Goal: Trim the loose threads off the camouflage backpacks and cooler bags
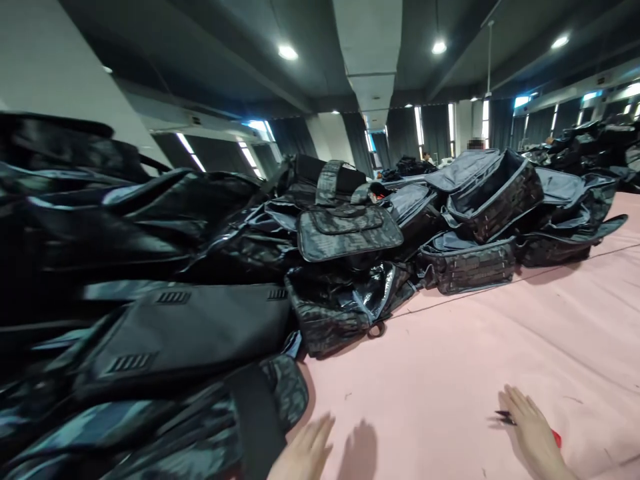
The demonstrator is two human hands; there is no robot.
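My left hand (pixel 305 450) hovers low over the pink table (pixel 450 373) at the bottom edge, fingers stretched out, right beside a dark camouflage bag (pixel 240 413) in the near pile. My right hand (pixel 533 430) lies flat on the table at the lower right, fingers extended. It rests on small scissors with a red handle (pixel 556 438), whose dark tips (pixel 504 418) stick out to the left of the fingers. Neither hand grips anything.
A big heap of dark camouflage and black bags (pixel 345 233) covers the left and far side of the table. More open bags (pixel 490 193) lie at the back right. A person (pixel 475 143) stands far off. Ceiling lights shine overhead.
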